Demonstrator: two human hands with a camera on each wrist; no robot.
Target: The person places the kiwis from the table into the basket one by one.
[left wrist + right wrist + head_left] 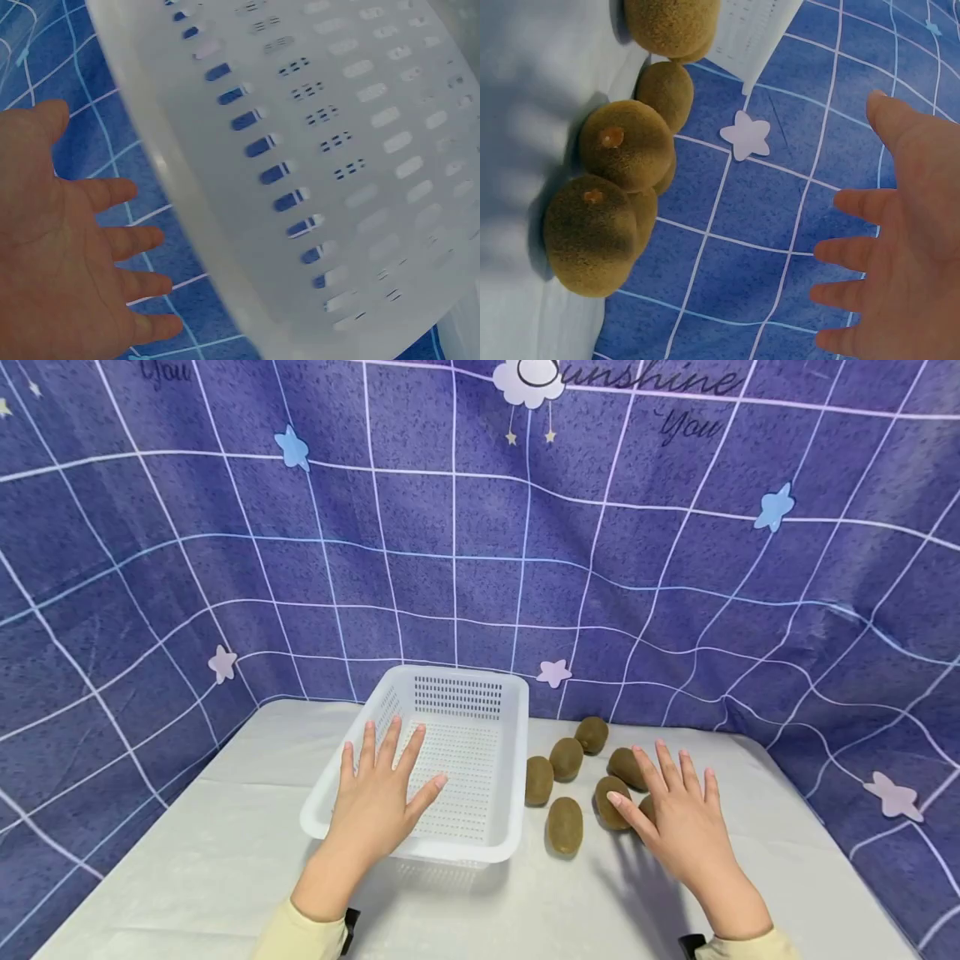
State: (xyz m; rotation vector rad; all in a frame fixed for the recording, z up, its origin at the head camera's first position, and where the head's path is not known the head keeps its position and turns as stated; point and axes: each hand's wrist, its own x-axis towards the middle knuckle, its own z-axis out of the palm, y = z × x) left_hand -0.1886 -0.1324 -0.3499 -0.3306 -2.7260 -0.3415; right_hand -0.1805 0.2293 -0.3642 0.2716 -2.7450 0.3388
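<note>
My left hand is spread flat over the near left part of a white plastic basket, palm down and holding nothing. The left wrist view shows its straight fingers beside the slotted wall of the basket. On the right, my right hand hovers with fingers spread above several brown kiwis. Its thumb overlaps one kiwi in the head view, and another is partly hidden under the hand. In the right wrist view the hand stands apart from the fuzzy kiwis.
A white cloth covers the table. Purple-blue grid-patterned fabric with stars hangs behind and on both sides. The kiwis lie loosely grouped just right of the basket, one kiwi near the table's back edge.
</note>
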